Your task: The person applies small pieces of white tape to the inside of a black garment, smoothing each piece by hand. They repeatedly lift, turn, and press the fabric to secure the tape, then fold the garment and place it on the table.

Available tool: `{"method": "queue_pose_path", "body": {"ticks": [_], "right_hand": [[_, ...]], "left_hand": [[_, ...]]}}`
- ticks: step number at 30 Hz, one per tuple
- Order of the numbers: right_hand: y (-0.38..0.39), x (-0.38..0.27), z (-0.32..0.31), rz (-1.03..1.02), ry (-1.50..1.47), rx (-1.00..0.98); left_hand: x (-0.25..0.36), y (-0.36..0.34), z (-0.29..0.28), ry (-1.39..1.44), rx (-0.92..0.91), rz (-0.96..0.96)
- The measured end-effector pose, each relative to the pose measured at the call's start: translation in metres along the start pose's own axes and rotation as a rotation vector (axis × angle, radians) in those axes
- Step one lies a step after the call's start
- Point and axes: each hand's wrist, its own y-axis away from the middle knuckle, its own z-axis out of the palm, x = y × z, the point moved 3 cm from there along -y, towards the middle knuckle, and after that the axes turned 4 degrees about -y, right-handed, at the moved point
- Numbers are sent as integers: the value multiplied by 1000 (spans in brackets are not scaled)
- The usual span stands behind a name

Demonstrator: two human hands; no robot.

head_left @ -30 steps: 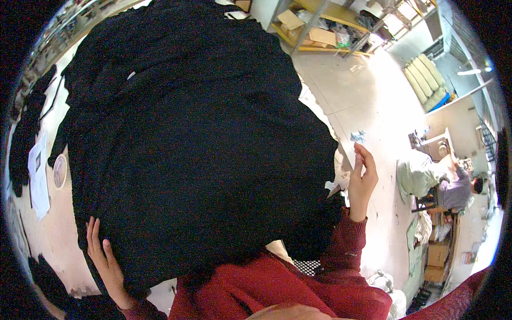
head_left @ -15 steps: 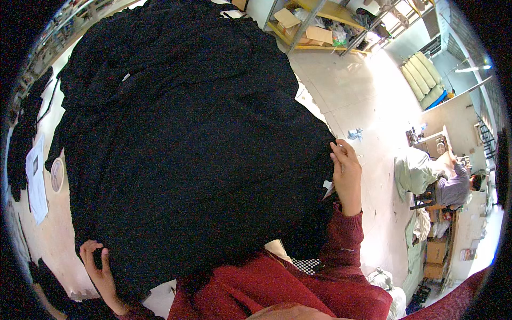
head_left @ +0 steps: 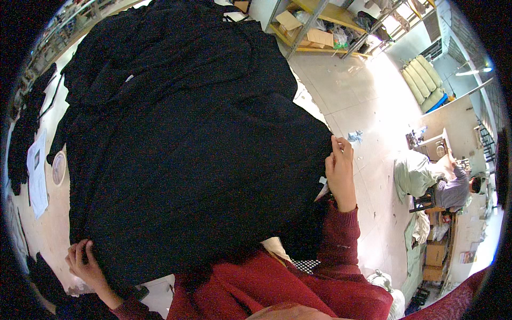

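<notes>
A broad sheet of black fabric [head_left: 202, 160] spreads over the table in front of me, smooth near my body and bunched into folds toward the far side. At its near left corner, my left hand [head_left: 85, 264] has its fingers curled and closed on the edge. My right hand [head_left: 341, 165] pinches the right corner between thumb and fingers. A small white tag or scrap [head_left: 129, 78] lies on the folded part. Beneath the fabric, by my right wrist, a pale pointed piece [head_left: 322, 189] peeks out.
On the table at left are a white paper sheet [head_left: 37, 176] and a roll of tape [head_left: 59, 168]. Shelving [head_left: 320, 13] with boxes stands at the far right. A person [head_left: 453, 186] sits at a sewing machine on the right. A blue scrap [head_left: 354, 136] lies on the floor.
My left hand has shifted slightly left with the near corner, and my right hand slightly left and away from me. The fabric between them has moved a little and its folds have altered.
</notes>
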Motion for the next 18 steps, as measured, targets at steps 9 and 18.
{"method": "queue_pose_path", "body": {"ticks": [9, 18], "right_hand": [[-11, 6, -15, 11, -172, 37], [-25, 35, 3, -32, 322, 50]], "left_hand": [[-52, -1, 32, 789, -111, -514], [-17, 6, -6, 253, -4, -534]]}}
